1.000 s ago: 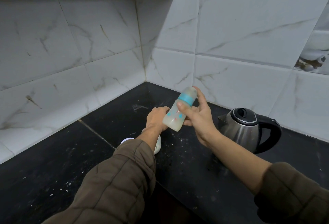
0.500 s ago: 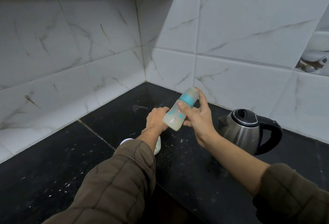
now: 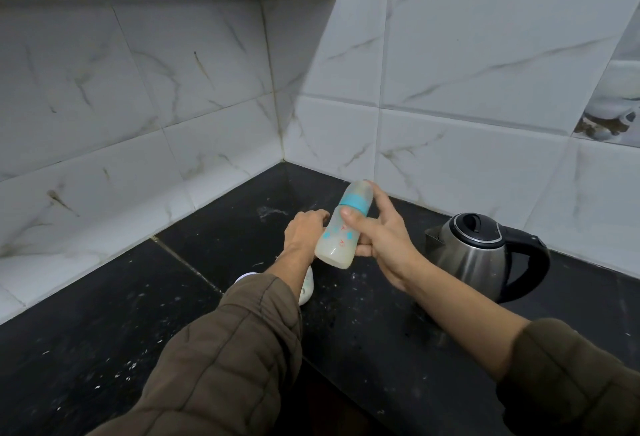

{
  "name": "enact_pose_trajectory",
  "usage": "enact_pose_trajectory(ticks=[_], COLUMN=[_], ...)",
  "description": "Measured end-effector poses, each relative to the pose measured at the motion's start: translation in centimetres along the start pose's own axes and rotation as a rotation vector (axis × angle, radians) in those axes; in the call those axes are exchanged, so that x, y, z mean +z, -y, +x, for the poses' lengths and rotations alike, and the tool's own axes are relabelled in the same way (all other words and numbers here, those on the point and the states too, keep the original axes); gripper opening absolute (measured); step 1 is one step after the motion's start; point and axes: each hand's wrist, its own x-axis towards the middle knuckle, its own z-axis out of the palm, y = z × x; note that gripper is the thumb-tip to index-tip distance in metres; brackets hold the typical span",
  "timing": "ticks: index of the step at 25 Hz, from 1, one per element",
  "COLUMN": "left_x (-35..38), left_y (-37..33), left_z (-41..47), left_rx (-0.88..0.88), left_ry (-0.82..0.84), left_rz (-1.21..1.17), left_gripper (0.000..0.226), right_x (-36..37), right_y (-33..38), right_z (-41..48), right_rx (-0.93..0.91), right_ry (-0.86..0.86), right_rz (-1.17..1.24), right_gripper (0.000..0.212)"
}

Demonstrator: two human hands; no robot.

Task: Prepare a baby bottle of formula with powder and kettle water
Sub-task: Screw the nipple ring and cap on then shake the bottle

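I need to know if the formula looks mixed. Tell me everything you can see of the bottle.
The bottle is translucent plastic with a teal collar, a clear cap and teal and orange prints. Cloudy whitish liquid shows in its lower part. It is off the counter, tilted, cap up toward the wall. The right hand grips it, thumb across the front, a finger along the cap. The left hand sits just behind; contact unclear.

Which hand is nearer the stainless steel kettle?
Right. Right hand, gripping the milky teal-collared baby bottle, is just left of the stainless steel kettle; left hand is beyond the bottle, farther away.
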Motion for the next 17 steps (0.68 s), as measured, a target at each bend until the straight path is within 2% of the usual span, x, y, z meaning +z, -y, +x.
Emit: enact_pose_trajectory(ticks=[1,3,6,8,11,13,15,17], left_x=[-0.1,-0.2,0.0,0.2,0.2,0.2,0.3,0.3], left_y=[-0.1,-0.1,0.3,0.4,0.1,-0.1,0.0,0.3], left_z=[-0.1,-0.2,-0.3,-0.2,-0.1,0.0,0.1,0.1], left_rx=[0.005,-0.010,-0.027,-0.035,-0.031,-0.005,-0.011,-0.029], left_ry=[-0.001,-0.029,-0.077,-0.078,-0.045,-0.023,-0.048,-0.074], left_rz=[0.001,-0.039,-0.082,-0.083,-0.060,-0.027,-0.044,-0.085], left_gripper=[0.028,0.027,0.046,0.045,0.029,0.027,0.030,0.040], right_x=[0.0,-0.1,-0.9,-1.1,-0.7,-1.0,-0.9,-1.2], right_y=[0.1,-0.1,0.0,0.1,0.6,0.3,0.3,0.3], right_z=[0.0,0.7,2.5,2.7,1.3,1.0,1.2,2.0], right_rx=[-0.004,-0.017,0.091,0.198,0.303,0.273,0.282,0.331], right_ry=[0.000,-0.111,-0.349,-0.297,0.065,0.185,0.087,-0.122], right_rz=[0.015,0.144,0.432,0.488,0.283,0.189,0.304,0.511], right_gripper=[0.076,0.070,0.058,0.057,0.060,0.063,0.058,0.050])
